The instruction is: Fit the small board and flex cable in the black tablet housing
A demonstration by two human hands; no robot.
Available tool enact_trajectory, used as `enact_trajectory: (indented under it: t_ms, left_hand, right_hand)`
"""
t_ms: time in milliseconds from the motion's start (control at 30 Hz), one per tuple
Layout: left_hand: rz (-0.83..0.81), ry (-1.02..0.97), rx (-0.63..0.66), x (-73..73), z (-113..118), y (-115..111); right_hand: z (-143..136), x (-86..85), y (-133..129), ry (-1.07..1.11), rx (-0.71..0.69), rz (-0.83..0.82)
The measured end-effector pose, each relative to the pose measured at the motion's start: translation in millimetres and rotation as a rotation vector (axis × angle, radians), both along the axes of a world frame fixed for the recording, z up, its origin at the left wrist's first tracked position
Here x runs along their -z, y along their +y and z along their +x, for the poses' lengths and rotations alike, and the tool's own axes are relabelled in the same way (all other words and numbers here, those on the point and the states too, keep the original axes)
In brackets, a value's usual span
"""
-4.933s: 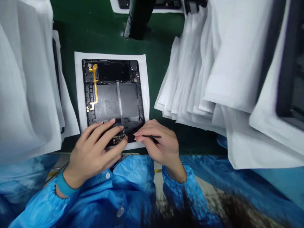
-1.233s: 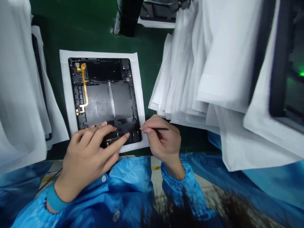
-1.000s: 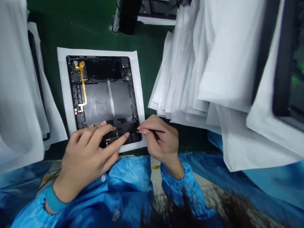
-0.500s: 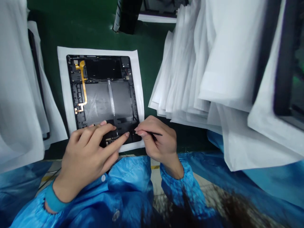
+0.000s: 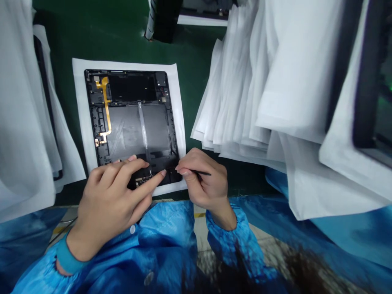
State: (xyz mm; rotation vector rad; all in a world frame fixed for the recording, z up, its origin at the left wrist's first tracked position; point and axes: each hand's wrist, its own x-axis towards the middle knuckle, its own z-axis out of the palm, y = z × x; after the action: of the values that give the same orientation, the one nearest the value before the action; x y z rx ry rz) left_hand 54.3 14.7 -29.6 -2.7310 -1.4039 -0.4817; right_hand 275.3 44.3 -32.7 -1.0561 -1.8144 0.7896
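Observation:
A black device housing (image 5: 159, 126) lies on a white sheet (image 5: 80, 94), with an orange flex cable (image 5: 108, 114) along its left side and a pale strip (image 5: 143, 126) down its middle. My left hand (image 5: 112, 196) rests over the housing's lower left part, fingers spread, index fingertip near the bottom edge beside a small circuit board (image 5: 143, 179). At the lower right corner, my right hand (image 5: 206, 177) pinches a thin dark tool (image 5: 202, 172). The tool's tip is hidden by the fingers.
White sleeves (image 5: 232, 90) stand in a row on the right of the green table (image 5: 122, 24), some around dark panels. More white sleeves (image 5: 21, 106) are at the left. A dark upright object (image 5: 167, 20) and another panel (image 5: 205, 10) are at the back.
My right fingertips and the thin tool have shifted very slightly right. My left hand keeps its place on the housing. The whole view has moved a little.

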Motion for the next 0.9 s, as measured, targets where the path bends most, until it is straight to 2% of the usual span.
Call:
enact_trajectory:
  t_ms: [100, 300, 467, 633, 900]
  left_hand:
    - [-0.001, -0.004, -0.004, -0.9, -0.1, 0.3]
    - [-0.011, -0.016, -0.01, -1.0, 0.7, 0.3]
    - [0.019, -0.022, 0.009, 2.4, 1.5, 1.8]
    - [0.031, -0.033, 0.022, 3.4, 0.0, 2.3]
    - [0.036, -0.035, 0.027, 5.4, 0.0, 0.9]
  right_hand:
    - [-0.2, 0.1, 0.4, 0.003, -0.013, -0.01]
    - [0.2, -1.5, -0.3, -0.015, 0.049, -0.024]
    - [-0.1, -1.4, 0.1, -0.02, 0.018, 0.002]
    - [0.5, -2.3, -0.3, -0.036, 0.066, -0.023]
    - [0.3, -2.9, -1.7, -0.037, 0.035, -0.02]
